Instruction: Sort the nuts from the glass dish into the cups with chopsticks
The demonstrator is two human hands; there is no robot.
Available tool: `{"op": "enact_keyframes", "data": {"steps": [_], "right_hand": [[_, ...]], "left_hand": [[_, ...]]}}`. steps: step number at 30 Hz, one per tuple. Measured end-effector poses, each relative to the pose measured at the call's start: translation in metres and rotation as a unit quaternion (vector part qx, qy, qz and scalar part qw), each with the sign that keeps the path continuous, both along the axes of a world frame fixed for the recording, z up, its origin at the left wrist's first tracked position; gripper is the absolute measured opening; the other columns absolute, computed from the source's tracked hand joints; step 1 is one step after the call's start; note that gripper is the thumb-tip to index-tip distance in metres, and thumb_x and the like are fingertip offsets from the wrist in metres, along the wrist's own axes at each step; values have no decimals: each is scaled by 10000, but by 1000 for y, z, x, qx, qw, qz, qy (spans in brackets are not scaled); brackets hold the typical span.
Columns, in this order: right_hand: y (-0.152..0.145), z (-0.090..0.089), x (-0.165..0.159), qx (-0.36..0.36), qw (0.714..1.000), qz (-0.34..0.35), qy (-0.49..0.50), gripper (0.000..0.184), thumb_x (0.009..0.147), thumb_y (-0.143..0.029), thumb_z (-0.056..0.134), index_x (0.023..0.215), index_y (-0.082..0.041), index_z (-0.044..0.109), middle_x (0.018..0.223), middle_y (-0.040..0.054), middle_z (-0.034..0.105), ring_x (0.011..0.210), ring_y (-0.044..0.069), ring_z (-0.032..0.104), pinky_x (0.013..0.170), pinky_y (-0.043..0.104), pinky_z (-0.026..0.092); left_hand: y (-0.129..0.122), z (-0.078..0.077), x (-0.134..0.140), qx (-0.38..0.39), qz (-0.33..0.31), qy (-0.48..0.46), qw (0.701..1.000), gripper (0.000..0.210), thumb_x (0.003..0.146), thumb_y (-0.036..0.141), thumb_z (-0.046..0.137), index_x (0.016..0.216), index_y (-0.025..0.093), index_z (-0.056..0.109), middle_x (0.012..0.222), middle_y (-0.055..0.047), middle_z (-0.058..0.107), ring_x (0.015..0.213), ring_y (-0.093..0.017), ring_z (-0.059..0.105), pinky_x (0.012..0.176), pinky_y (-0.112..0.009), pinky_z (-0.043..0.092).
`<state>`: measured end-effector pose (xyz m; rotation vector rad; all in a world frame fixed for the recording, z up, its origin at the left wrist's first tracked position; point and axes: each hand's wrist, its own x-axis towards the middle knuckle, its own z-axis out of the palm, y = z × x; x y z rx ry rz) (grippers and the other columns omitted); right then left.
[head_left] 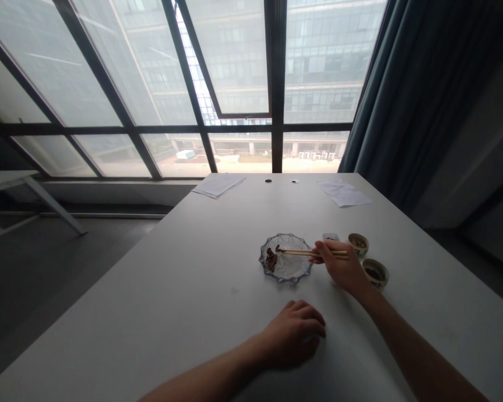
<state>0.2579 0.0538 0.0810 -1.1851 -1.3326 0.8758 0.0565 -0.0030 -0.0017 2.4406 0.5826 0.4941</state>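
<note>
Pinching chopsticks (297, 253) in the right hand (339, 265), with a dark bit (278, 248) at the tips, over the left side of the dish (294, 267). Could drop it by squeezing unevenly, or tip a cup (384, 280), toward the right edge of the table (184, 312), by swinging wide. Resting left hand (297, 329) loosely curled, with palm hidden.

Bare forearms (222, 371), slender at the wrists (364, 293) and broader toward the elbows, end in a bare left hand (295, 335) and a bare right hand (341, 267), their finer details dimmed by shadow.
</note>
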Motion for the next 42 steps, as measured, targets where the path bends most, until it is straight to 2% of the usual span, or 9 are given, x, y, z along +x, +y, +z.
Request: {"op": "enact_keyframes", "data": {"steps": [4, 9, 16, 22, 26, 32, 37, 42], "right_hand": [[-1, 18, 13, -17, 999, -40, 12, 601, 823, -767, 748, 757, -170, 751, 736, 100, 789, 597, 248, 790, 593, 315, 678], [0, 24, 19, -33, 999, -41, -11, 626, 775, -790, 772, 705, -169, 740, 772, 113, 800, 539, 228, 774, 542, 289, 667], [-7, 43, 45, 23, 992, -124, -27, 552, 847, -718, 762, 801, -169, 785, 768, 132, 814, 679, 310, 821, 577, 344, 682], [-9, 51, 78, 49, 969, -204, -131, 479, 928, -641, 711, 744, -202, 763, 714, 97, 800, 607, 283, 799, 536, 326, 645], [-9, 47, 78, 36, 969, -175, -168, 477, 946, -647, 683, 769, -212, 768, 721, 95, 803, 610, 283, 797, 534, 331, 640], [-15, 45, 53, 7, 993, -90, -75, 533, 927, -708, 678, 844, -188, 766, 785, 107, 807, 668, 290, 811, 558, 338, 660], [-18, 42, 40, -38, 995, -5, -95, 531, 925, -702, 686, 873, -179, 764, 722, 88, 772, 635, 268, 795, 483, 286, 606], [-17, 39, 36, -33, 991, 41, -120, 489, 938, -659, 702, 812, -186, 729, 680, 62, 736, 650, 246, 784, 492, 259, 570]], "left_hand": [[0, 0, 0, -2, -3, 7, 1000, 195, 927, 194, 703, 1102, 274, 733, 1250, -15, 747, 1184, -244, 638, 1072, -377, 430], [1, 0, 0, -1, -3, 3, 1000, 204, 925, 186, 701, 1105, 274, 733, 1250, -16, 746, 1176, -236, 643, 1067, -370, 439], [1, 2, 1, 1, -2, 14, 1000, 204, 927, 187, 701, 1105, 280, 734, 1253, -25, 742, 1195, -238, 644, 1078, -372, 440], [1, 1, 0, -4, -5, 6, 1000, 209, 927, 180, 699, 1109, 276, 731, 1258, -18, 743, 1185, -234, 643, 1074, -366, 438], [1, 2, 0, -5, -5, 13, 1000, 219, 931, 177, 693, 1120, 280, 731, 1260, -26, 741, 1192, -236, 638, 1083, -372, 434], [0, 3, 0, -2, -1, 14, 1000, 217, 921, 171, 696, 1104, 283, 732, 1255, -19, 740, 1190, -233, 637, 1079, -365, 437], [0, 1, 0, -1, -2, -2, 1000, 210, 923, 172, 699, 1104, 278, 721, 1252, -7, 742, 1172, -228, 635, 1074, -359, 429], [0, 0, 0, 2, 1, -7, 1000, 202, 918, 178, 711, 1094, 277, 714, 1247, 2, 741, 1173, -223, 634, 1073, -354, 422]]}}
